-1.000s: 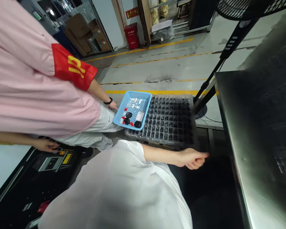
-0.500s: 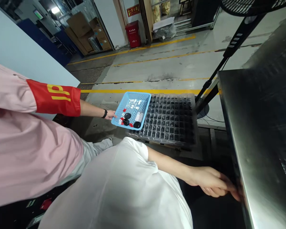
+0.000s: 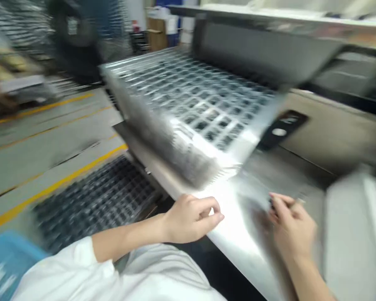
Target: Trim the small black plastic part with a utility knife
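Observation:
The picture is blurred by motion. My left hand point(image 3: 191, 218) lies on the near edge of a shiny steel table point(image 3: 238, 225), its fingers curled in with nothing visible in them. My right hand point(image 3: 290, 228) is over the table top a little to the right, fingers bent towards the surface; blur hides whether it holds anything. Just beyond both hands a stack of clear plastic cell trays point(image 3: 191, 96) rests on the table.
Below the table on the left sits a lower tray of dark parts point(image 3: 97, 200), with a blue basket point(image 3: 3, 259) at the bottom left corner. A pale block point(image 3: 354, 234) lies on the table at right. Behind the trays stands a machine housing point(image 3: 269, 50). The floor has yellow lines point(image 3: 50, 190).
The view has swung right, from the floor trays and the person in pink onto the steel table. My left hand stays at the table edge, and my right hand has come into view.

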